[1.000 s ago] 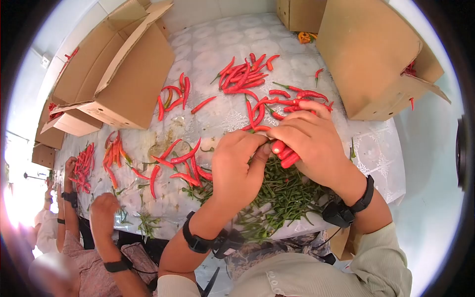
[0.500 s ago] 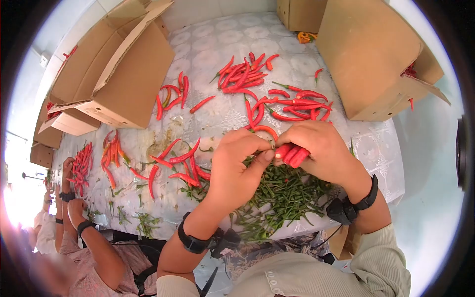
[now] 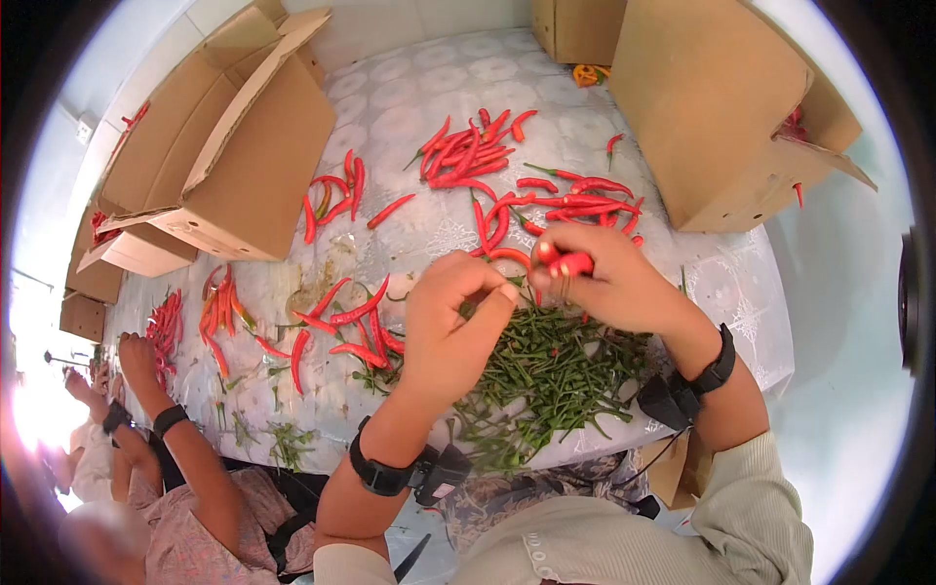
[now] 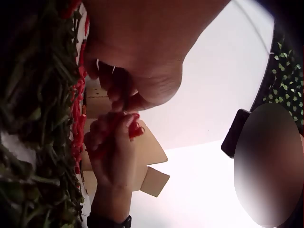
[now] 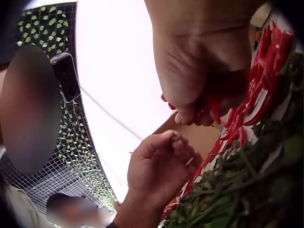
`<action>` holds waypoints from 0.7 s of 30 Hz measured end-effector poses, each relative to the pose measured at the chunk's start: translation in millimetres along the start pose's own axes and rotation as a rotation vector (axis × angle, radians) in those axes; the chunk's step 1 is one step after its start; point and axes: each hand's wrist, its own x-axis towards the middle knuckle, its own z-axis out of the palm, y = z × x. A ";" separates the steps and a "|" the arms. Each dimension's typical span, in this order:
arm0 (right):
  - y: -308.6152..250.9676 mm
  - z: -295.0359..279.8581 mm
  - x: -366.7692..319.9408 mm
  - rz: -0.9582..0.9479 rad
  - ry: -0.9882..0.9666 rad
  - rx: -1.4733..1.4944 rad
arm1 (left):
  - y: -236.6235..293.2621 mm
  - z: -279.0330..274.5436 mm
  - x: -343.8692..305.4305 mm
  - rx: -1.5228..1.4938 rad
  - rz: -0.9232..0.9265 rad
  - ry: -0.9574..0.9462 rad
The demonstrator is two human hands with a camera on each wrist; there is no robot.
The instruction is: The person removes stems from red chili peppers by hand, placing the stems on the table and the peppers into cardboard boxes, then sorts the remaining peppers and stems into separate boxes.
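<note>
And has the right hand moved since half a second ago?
Yes, the right hand moved up in the head view, away from the green chili stems.

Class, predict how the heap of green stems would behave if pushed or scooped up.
The heap of green stems would probably spread and shed pieces, being loose rather than bound. A handful seems likely to be light, since the stems look thin. Crossing each other, some may drag neighbours along.
</note>
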 end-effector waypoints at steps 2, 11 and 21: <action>6.8 -1.1 6.5 0.019 0.102 -0.103 | 1.6 -2.2 -2.5 0.145 0.049 0.096; 23.7 17.0 27.5 -0.090 0.236 -0.672 | 8.4 0.7 -2.9 0.496 0.198 0.217; 3.9 21.1 13.9 -0.369 0.297 -0.364 | 4.8 -2.7 -0.4 0.523 0.185 0.310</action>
